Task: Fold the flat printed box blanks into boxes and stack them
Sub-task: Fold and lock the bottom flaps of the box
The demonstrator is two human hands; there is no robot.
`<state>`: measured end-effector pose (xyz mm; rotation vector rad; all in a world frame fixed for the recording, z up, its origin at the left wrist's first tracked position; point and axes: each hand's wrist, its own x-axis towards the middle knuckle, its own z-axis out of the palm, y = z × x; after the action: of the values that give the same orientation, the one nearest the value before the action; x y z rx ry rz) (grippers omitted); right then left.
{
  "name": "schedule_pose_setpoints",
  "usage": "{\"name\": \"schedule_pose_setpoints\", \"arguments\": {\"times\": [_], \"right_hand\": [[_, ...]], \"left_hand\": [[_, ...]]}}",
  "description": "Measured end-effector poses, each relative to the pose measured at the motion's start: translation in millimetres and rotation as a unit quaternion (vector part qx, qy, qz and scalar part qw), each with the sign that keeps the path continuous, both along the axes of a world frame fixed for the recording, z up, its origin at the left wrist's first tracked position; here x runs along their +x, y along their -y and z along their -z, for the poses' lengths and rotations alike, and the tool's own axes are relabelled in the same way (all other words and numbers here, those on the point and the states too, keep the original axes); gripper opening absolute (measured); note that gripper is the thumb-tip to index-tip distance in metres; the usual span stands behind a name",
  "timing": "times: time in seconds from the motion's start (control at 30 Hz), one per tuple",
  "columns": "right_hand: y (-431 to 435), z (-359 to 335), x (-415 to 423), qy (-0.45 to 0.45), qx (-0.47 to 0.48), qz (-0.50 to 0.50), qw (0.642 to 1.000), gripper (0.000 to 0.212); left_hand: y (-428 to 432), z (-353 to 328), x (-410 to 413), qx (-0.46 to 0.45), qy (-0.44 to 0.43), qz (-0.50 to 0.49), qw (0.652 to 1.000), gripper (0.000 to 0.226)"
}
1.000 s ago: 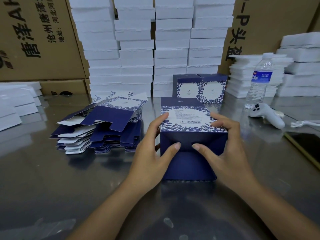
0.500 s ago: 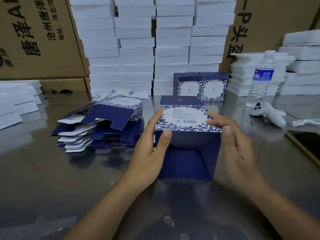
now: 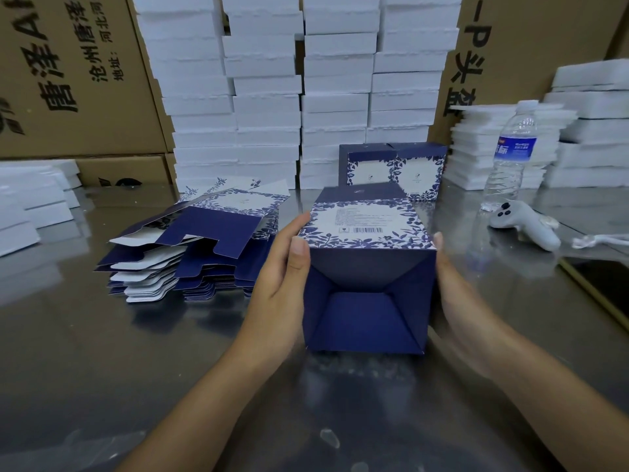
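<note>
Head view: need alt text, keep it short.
A person's left hand grips the left side of a half-folded navy floral box on a metal table, open end toward the camera; the right hand lies along its right side. A pile of flat blanks sits left, two finished boxes behind.

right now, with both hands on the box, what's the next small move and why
Probably lift the box toward the two finished boxes behind it: its near-end flaps look folded in, and the left hand and right hand are on its sides.
</note>
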<state>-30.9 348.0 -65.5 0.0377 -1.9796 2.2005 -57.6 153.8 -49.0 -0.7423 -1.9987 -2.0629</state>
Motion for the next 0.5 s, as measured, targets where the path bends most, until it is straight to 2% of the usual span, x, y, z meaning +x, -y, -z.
{"name": "schedule_pose_setpoints", "arguments": {"times": [0.1,0.2,0.23,0.3,0.37,0.43,0.5], "right_hand": [[0.6,-5.1,2.9,-0.064,-0.026,0.024,0.997,0.073],[1.1,-11.2,6.1,-0.132,-0.018,0.102,0.986,0.043],[2.5,-12.8,7.0,-0.148,-0.009,0.132,0.98,0.041],[4.1,-13.7,8.1,-0.161,0.009,0.187,0.969,0.062],[4.3,-12.5,6.9,-0.117,0.02,0.205,0.971,0.099],[5.2,-12.5,7.3,-0.074,-0.014,0.148,0.986,0.124],[7.3,-13.4,8.6,-0.074,-0.039,0.082,0.993,0.126]], "left_hand": [[0.0,-0.5,-1.6,0.022,0.006,0.013,1.0,0.054],[1.4,-0.9,-6.8,0.129,0.065,0.033,0.989,0.055],[1.9,-1.5,-8.8,0.164,0.089,0.038,0.982,0.056],[1.0,-2.9,-10.3,0.216,0.131,0.058,0.966,0.062],[-1.0,-2.4,-11.1,0.256,0.17,0.076,0.949,0.07],[-2.5,-1.5,-11.6,0.286,0.206,0.096,0.931,0.07],[-3.9,2.0,-13.5,0.302,0.238,0.111,0.917,0.066]]}}
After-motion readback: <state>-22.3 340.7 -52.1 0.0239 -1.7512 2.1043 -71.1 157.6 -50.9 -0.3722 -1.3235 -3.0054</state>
